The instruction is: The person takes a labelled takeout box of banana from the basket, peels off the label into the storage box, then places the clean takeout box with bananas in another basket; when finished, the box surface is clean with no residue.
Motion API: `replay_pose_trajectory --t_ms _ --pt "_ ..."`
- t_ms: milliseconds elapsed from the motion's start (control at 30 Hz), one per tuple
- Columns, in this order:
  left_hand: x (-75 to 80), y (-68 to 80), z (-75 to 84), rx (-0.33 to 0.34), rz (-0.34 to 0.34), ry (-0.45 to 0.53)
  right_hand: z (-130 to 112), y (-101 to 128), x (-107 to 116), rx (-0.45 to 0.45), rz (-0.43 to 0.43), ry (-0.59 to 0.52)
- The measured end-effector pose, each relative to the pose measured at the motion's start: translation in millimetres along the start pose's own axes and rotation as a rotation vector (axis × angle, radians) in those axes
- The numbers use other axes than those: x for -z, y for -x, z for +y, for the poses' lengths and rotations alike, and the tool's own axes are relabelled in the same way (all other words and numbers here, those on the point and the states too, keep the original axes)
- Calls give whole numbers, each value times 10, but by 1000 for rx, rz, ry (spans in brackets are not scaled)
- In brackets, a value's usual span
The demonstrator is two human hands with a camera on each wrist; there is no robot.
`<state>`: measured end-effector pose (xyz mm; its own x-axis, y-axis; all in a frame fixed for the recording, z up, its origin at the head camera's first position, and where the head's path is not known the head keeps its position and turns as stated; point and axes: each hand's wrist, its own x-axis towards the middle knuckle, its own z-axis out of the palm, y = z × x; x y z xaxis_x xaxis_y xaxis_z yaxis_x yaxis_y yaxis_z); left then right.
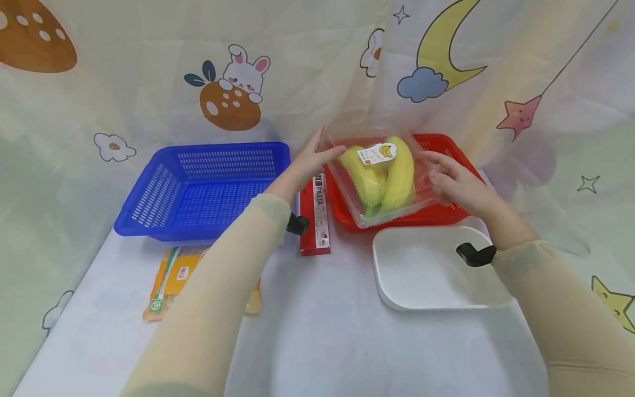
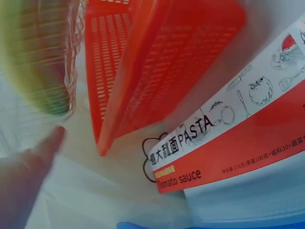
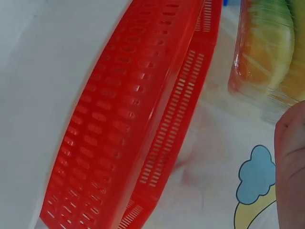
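Observation:
A clear plastic box of bananas (image 1: 375, 179) with a white label is held tilted over the red basket (image 1: 448, 144). My right hand (image 1: 458, 184) grips the box's right edge, fingers curled. At the left edge is my left hand (image 1: 310, 160), its thumb and fingers spread and fairly straight; the thumb overlaps the box in the head view. Whether it touches cannot be told. The left wrist view shows a blurred finger (image 2: 38, 162) near the box's corner. In the right wrist view, part of the right hand (image 3: 291, 162) appears beside the banana box (image 3: 267, 52).
A red pasta box (image 1: 315, 215) lies between the red basket and a blue basket (image 1: 198, 201). A white tray (image 1: 439, 270) stands in front of the red basket. An orange-yellow food packet (image 1: 173, 278) lies partly under the left forearm. Printed cloth (image 1: 317, 71) hangs behind.

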<state>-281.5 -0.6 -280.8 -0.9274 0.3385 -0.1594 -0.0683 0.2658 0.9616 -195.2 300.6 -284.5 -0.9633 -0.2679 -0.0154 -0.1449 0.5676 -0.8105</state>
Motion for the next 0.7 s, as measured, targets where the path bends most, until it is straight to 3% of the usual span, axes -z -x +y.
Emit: replay_pose_trajectory --t_ms 133,333,700 --pt "9 83 85 -16 -3 64 -21 -15 -11 23 -17 2" --pt "34 189 177 -48 -4 51 -50 -23 9 3 -6 30" --pt "67 224 133 -80 16 56 -66 -10 14 4 -12 63"
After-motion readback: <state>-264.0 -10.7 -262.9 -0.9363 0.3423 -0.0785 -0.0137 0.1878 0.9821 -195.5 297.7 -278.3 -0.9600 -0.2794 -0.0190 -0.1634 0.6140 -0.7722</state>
